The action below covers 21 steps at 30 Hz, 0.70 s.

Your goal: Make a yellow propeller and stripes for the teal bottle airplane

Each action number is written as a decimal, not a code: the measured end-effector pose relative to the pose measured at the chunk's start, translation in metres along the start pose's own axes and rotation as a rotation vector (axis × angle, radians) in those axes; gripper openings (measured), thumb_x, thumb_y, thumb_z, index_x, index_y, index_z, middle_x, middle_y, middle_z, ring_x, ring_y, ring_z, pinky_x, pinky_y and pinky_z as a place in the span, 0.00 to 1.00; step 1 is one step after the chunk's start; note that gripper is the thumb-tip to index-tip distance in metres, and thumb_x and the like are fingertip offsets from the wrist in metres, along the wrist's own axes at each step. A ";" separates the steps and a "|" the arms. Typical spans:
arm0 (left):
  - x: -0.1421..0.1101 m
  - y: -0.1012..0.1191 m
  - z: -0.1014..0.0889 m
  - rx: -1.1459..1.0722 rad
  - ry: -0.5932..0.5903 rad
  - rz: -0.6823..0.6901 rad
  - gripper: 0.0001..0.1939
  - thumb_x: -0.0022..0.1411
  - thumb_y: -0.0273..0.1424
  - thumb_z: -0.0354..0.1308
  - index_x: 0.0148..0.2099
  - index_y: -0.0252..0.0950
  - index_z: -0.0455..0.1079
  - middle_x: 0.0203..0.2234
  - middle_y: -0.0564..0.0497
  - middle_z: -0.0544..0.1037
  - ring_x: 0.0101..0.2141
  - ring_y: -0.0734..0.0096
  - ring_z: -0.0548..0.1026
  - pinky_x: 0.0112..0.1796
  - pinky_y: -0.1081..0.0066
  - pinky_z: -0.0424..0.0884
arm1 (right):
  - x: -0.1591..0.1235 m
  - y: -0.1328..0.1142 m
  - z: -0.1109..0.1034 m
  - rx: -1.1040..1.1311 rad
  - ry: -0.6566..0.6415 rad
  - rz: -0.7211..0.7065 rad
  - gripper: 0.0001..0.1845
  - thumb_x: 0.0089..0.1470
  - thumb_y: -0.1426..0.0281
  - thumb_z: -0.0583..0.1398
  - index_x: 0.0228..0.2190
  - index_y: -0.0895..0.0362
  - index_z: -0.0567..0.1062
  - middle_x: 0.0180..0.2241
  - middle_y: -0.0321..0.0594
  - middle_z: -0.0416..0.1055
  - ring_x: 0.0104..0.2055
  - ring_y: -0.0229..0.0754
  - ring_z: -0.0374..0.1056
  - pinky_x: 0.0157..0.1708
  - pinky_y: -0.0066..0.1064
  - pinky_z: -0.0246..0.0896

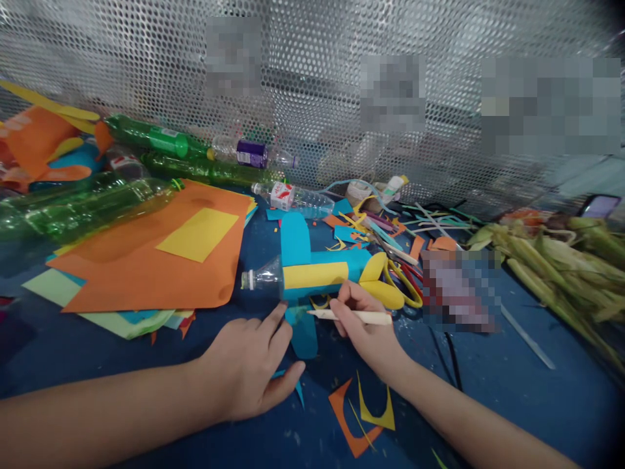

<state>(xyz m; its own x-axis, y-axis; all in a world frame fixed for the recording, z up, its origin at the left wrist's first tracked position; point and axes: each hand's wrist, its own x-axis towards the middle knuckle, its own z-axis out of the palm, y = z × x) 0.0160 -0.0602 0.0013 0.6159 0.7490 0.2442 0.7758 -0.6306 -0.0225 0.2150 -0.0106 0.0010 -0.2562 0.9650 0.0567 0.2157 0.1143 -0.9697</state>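
Note:
A clear plastic bottle (267, 279) lies on its side, its cap pointing left. Blue paper wraps its body, with a yellow strip (316, 275) along the top and yellow paper fins (381, 293) at the right end. One blue paper wing (295, 238) sticks out on the far side, another wing (303, 335) on the near side. My left hand (254, 358) rests by the near wing, index fingertip close to the bottle and thumb apart. Pinched in my right hand (364, 319) is a slim white pen (368, 317), its tip over the near wing.
Orange and other coloured sheets (161, 254) are stacked at left, behind them green bottles (97, 205). Scissors (403, 286) lie right of the fins. Paper scraps (354, 430) lie in front, corn husks (551, 260) at far right. A perforated metal panel (312, 78) stands behind.

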 end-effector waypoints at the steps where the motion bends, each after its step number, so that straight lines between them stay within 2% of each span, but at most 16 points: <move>1: 0.000 0.000 0.000 -0.001 -0.002 0.000 0.25 0.63 0.41 0.38 0.46 0.29 0.68 0.50 0.34 0.69 0.26 0.58 0.75 0.23 0.59 0.71 | 0.000 0.001 0.000 -0.015 0.006 0.004 0.14 0.55 0.68 0.54 0.21 0.54 0.56 0.12 0.25 0.55 0.14 0.31 0.50 0.17 0.24 0.46; 21: 0.001 0.001 -0.003 0.016 -0.017 0.004 0.24 0.62 0.41 0.40 0.46 0.29 0.68 0.50 0.34 0.69 0.26 0.60 0.75 0.24 0.62 0.71 | 0.003 0.000 0.001 -0.013 -0.088 0.042 0.14 0.55 0.65 0.54 0.22 0.54 0.57 0.12 0.26 0.57 0.15 0.32 0.51 0.17 0.25 0.47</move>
<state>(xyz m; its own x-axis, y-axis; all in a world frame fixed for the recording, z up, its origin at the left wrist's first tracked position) 0.0172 -0.0602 0.0044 0.6213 0.7498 0.2277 0.7753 -0.6304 -0.0393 0.2131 -0.0085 0.0008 -0.3286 0.9445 -0.0054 0.2398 0.0779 -0.9677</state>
